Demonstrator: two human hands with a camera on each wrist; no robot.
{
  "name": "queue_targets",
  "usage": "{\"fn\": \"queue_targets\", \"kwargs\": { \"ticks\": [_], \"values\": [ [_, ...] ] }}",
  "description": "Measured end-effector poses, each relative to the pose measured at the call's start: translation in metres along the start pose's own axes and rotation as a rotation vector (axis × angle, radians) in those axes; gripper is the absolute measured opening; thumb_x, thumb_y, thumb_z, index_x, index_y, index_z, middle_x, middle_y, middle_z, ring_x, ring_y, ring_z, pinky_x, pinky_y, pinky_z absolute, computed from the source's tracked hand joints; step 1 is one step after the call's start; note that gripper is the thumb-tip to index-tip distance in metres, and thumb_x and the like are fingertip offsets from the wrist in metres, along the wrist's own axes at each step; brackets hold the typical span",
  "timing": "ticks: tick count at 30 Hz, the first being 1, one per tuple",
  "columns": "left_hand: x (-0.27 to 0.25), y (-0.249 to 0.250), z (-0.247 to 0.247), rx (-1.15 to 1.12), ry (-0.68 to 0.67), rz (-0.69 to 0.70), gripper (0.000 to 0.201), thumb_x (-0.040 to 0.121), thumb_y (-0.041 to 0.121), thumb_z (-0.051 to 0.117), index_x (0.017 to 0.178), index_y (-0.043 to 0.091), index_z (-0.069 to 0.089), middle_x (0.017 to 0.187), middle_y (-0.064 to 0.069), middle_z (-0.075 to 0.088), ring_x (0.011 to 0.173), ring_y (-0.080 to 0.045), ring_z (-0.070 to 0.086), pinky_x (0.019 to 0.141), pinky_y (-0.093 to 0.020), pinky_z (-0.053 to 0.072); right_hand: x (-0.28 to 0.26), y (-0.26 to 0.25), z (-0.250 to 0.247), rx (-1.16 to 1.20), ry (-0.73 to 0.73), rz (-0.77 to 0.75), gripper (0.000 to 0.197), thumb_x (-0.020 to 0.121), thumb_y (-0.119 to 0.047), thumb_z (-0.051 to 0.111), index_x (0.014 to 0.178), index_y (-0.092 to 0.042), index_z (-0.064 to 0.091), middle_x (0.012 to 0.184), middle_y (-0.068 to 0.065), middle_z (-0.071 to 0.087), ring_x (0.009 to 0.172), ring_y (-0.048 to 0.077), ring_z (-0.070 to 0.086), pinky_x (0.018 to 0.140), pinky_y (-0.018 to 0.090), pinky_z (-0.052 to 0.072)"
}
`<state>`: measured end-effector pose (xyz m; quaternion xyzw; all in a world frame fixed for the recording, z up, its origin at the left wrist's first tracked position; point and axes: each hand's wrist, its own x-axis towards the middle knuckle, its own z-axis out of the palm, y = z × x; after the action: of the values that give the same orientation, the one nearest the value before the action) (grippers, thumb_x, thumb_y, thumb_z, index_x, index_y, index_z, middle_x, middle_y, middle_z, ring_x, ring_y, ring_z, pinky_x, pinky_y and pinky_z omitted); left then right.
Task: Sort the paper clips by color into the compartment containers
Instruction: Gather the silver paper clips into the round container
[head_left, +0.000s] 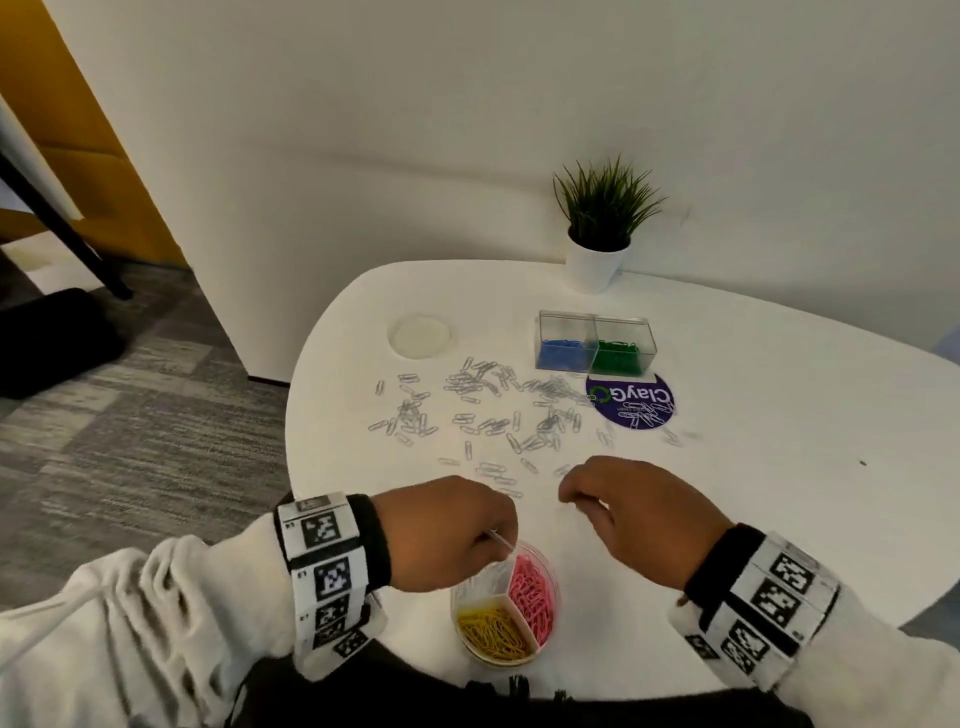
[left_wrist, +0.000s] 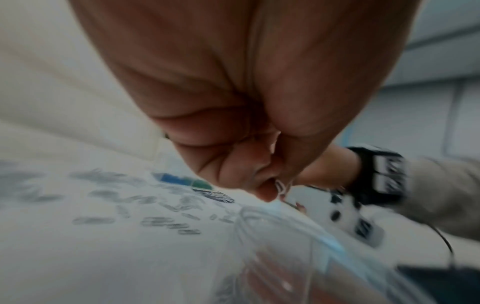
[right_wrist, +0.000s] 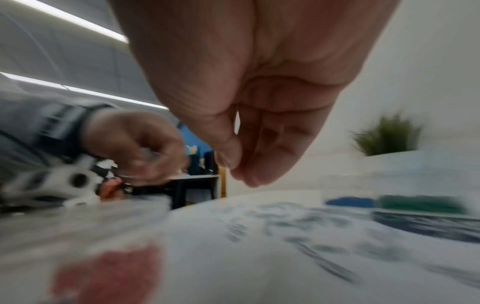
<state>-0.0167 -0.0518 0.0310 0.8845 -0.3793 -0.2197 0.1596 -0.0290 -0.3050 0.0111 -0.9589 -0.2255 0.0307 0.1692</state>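
Several silver paper clips (head_left: 478, 410) lie scattered across the middle of the white table (head_left: 779, 467). A round clear container (head_left: 551, 571) near the front edge holds yellow clips (head_left: 496, 631), pink clips (head_left: 530, 587) and silver ones in its three compartments. My left hand (head_left: 498, 535) hovers over its silver compartment and pinches a silver clip (left_wrist: 281, 188) between thumb and finger. My right hand (head_left: 569, 493) hangs just above the table to the right, near the closest loose clips. Its fingertips (right_wrist: 241, 176) are pressed together, and no clip shows between them.
A clear rectangular box (head_left: 595, 325) with blue clips (head_left: 563, 356) and green clips (head_left: 618, 358) stands at the back, beside a purple round sticker (head_left: 631, 400). A round clear lid (head_left: 420, 335) lies back left. A potted plant (head_left: 597, 249) stands by the wall.
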Motion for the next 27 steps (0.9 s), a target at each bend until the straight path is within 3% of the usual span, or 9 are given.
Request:
{"fn": "queue_targets", "kwargs": {
  "ticks": [3, 6, 9, 13, 17, 20, 24, 27],
  "values": [
    [0.005, 0.011, 0.013, 0.358, -0.074, 0.082, 0.021, 0.098, 0.016, 0.045, 0.115, 0.020, 0.057, 0.108, -0.001, 0.057, 0.092, -0.024, 0.057, 0.070, -0.033, 0.041, 0.001, 0.039, 0.002, -0.142, -0.095, 0.275, 0.015, 0.098, -0.024, 0.049, 0.109, -0.026, 0.059, 0.107, -0.006, 0.057, 0.094, 0.018, 0.057, 0.083, 0.031, 0.046],
    [0.006, 0.020, 0.013, 0.516, -0.105, 0.102, 0.024, 0.092, 0.006, 0.043, 0.110, 0.015, 0.057, 0.098, -0.006, 0.056, 0.084, -0.029, 0.056, 0.062, -0.035, 0.041, 0.001, 0.049, 0.008, -0.096, -0.158, 0.329, 0.012, 0.097, -0.033, 0.053, 0.107, -0.026, 0.057, 0.102, -0.008, 0.056, 0.091, 0.013, 0.056, 0.082, 0.027, 0.045],
    [0.004, 0.020, 0.015, 0.541, -0.101, 0.091, 0.014, 0.094, 0.010, 0.045, 0.098, 0.016, 0.057, 0.091, -0.004, 0.058, 0.078, -0.028, 0.058, 0.061, -0.036, 0.045, 0.001, 0.045, 0.020, -0.074, -0.210, 0.332, 0.020, 0.096, -0.039, 0.054, 0.110, -0.025, 0.057, 0.105, -0.007, 0.055, 0.093, 0.013, 0.055, 0.082, 0.026, 0.044],
    [0.003, 0.016, 0.015, 0.526, -0.081, 0.057, 0.013, 0.097, 0.020, 0.047, 0.104, 0.021, 0.057, 0.091, -0.001, 0.061, 0.075, -0.025, 0.057, 0.060, -0.033, 0.043, 0.009, 0.044, 0.030, -0.134, -0.171, 0.364, 0.023, 0.099, -0.037, 0.049, 0.113, -0.019, 0.054, 0.111, -0.001, 0.053, 0.099, 0.020, 0.057, 0.080, 0.029, 0.044],
    [0.002, -0.001, 0.004, 0.369, 0.138, 0.186, 0.024, 0.095, 0.031, 0.045, 0.106, 0.033, 0.066, 0.096, 0.011, 0.070, 0.081, -0.014, 0.066, 0.067, -0.033, 0.054, 0.017, 0.045, 0.034, -0.174, -0.148, 0.411, 0.019, 0.100, -0.032, 0.043, 0.108, -0.018, 0.053, 0.109, 0.001, 0.054, 0.087, 0.021, 0.056, 0.072, 0.029, 0.041],
    [0.014, -0.027, -0.010, 0.257, 0.273, 0.064, 0.030, 0.096, 0.037, 0.043, 0.111, 0.034, 0.069, 0.107, 0.014, 0.071, 0.094, -0.012, 0.067, 0.080, -0.028, 0.052, 0.022, 0.045, 0.033, -0.198, -0.122, 0.418, 0.013, 0.098, -0.028, 0.042, 0.104, -0.019, 0.050, 0.101, 0.001, 0.049, 0.074, 0.020, 0.046, 0.064, 0.030, 0.039],
    [0.046, -0.059, -0.011, 0.331, 0.152, -0.206, 0.036, 0.101, 0.038, 0.044, 0.135, 0.036, 0.054, 0.133, 0.012, 0.055, 0.122, -0.015, 0.053, 0.101, -0.030, 0.042, 0.030, 0.041, 0.021, -0.018, -0.039, 0.417, 0.009, 0.092, -0.021, 0.048, 0.089, -0.019, 0.040, 0.080, 0.000, 0.053, 0.070, 0.021, 0.050, 0.059, 0.031, 0.035],
    [0.064, -0.071, -0.001, 0.369, 0.108, -0.314, 0.045, 0.099, 0.041, 0.047, 0.143, 0.030, 0.045, 0.137, 0.005, 0.047, 0.125, -0.022, 0.051, 0.101, -0.036, 0.044, 0.032, 0.038, 0.017, 0.145, -0.019, 0.382, 0.010, 0.091, -0.015, 0.046, 0.095, -0.022, 0.042, 0.076, -0.005, 0.054, 0.070, 0.019, 0.052, 0.059, 0.029, 0.035]
  ]
}}
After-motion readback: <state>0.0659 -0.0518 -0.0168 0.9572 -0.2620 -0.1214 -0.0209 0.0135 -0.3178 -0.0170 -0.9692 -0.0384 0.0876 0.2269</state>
